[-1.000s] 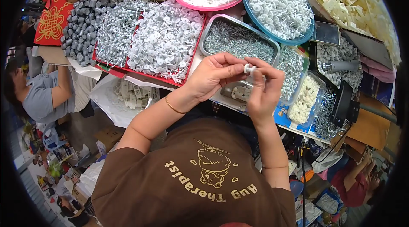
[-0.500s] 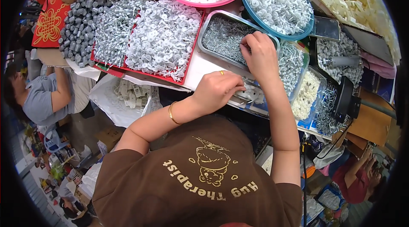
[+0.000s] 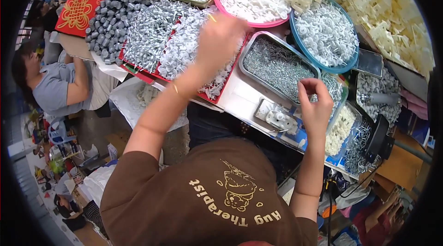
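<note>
My left hand [image 3: 219,38] is blurred by motion above the red tray [image 3: 229,77] of white disc-headed plastic pieces, close to the pink basin [image 3: 272,23]. Its fingers are too smeared to read. Beside the near right corner of the metal tray [image 3: 258,71] of small screws, my right hand [image 3: 316,100] has its fingers curled in a pinch. Whatever they hold, if anything, is too small to make out. A small white plastic assembly [image 3: 281,119] with a thin metal rod lies on the table left of that hand, touched by neither hand.
A blue basin [image 3: 355,57] of white-headed pins stands behind my right hand. Grey cylinders [image 3: 110,24] and metal pins [image 3: 146,31] lie at the left. Cream pellet-like pieces [image 3: 340,130] and metal hooks [image 3: 357,151] fill containers at the right. A person [image 3: 60,77] sits at far left.
My left hand has left the white assembly and swung up and left over the red tray. My right hand has drawn back from the screws toward the tray's near right corner. The view has shifted.
</note>
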The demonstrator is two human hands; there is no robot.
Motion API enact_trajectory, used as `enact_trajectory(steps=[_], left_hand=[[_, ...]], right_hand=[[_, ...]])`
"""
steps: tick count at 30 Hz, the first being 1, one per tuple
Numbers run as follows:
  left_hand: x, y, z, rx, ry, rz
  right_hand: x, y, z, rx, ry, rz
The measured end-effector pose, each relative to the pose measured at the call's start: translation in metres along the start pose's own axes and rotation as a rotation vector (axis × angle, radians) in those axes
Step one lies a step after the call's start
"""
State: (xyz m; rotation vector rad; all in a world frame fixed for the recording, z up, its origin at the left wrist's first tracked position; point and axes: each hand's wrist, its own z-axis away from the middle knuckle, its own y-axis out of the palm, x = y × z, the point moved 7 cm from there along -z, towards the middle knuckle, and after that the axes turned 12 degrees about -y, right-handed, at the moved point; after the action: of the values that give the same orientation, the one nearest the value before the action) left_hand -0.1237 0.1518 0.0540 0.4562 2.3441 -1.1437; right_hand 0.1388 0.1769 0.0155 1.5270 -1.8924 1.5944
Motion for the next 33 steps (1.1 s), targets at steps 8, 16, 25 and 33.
enact_trajectory(steps=[8,16,25,33], left_hand=[[0.21,-0.003,-0.113,-0.021,-0.319,-0.851],[0.09,-0.013,-0.044,0.074,-0.45,0.188],[-0.042,0.038,0.072,0.51,-0.42,0.81],[-0.07,0.034,0.075,0.514,-0.195,0.505]], right_hand=[[0.008,-0.002,0.012,0.01,0.037,-0.031],[0.005,-0.031,0.033,-0.151,0.248,-0.301],[0.005,0.028,0.021,-0.106,0.388,-0.862],[0.008,0.03,0.041,-0.063,0.414,-0.937]])
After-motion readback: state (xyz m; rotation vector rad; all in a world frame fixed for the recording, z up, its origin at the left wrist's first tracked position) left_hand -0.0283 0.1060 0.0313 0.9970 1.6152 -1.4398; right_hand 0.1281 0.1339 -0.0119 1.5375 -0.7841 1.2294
